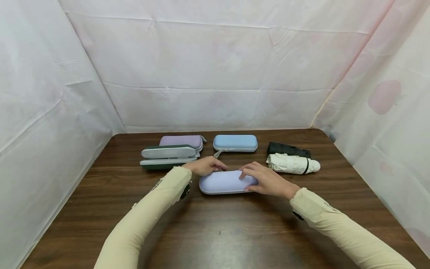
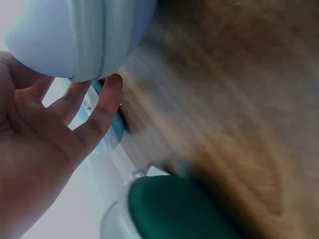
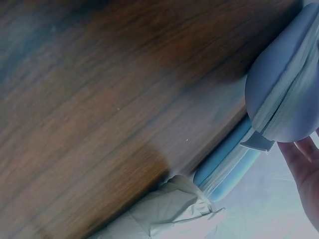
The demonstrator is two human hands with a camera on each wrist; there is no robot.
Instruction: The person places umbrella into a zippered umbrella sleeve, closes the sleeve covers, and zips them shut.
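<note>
A lavender hard-shell zip glasses case lies lengthwise on the table in front of the person. The right hand grips its right end, thumb on the near side and fingers over the top. At the far left edge of the case is the left hand, its fingertips at the seam. In the left wrist view some fingers reach past the case's end, loosely spread; the case hides the thumb and index tips. The right wrist view shows the zip seam and a small grey strap tab.
Behind the left forearm an open dark green case with a grey lining stands before a purple case. A light blue case with a strap lies at the back. To the right are folded umbrellas, one black, one white.
</note>
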